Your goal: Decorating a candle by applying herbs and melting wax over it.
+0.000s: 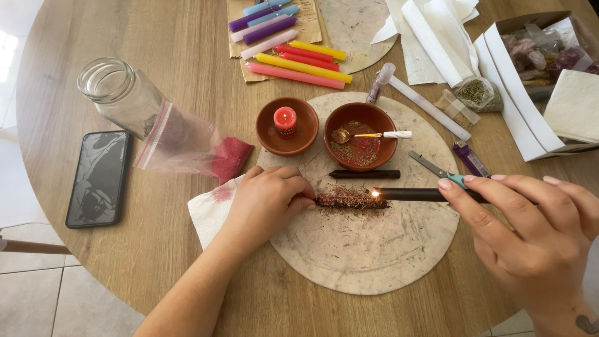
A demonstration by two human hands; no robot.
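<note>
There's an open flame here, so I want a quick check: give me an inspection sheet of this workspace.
Surface: round wooden table with round stone slab, strewn with herb bits.
Job's things: herb-coated dark candle; black rod lighter, flame at the candle's end.
Clutter: coloured candles, two clay bowls, glass jar, plastic bag, phone, scissors, paper towels.
Grippers: left hand holds the candle; right hand holds the lighter.
Cables: nothing seen.
Surroundings: tiled floor.
</note>
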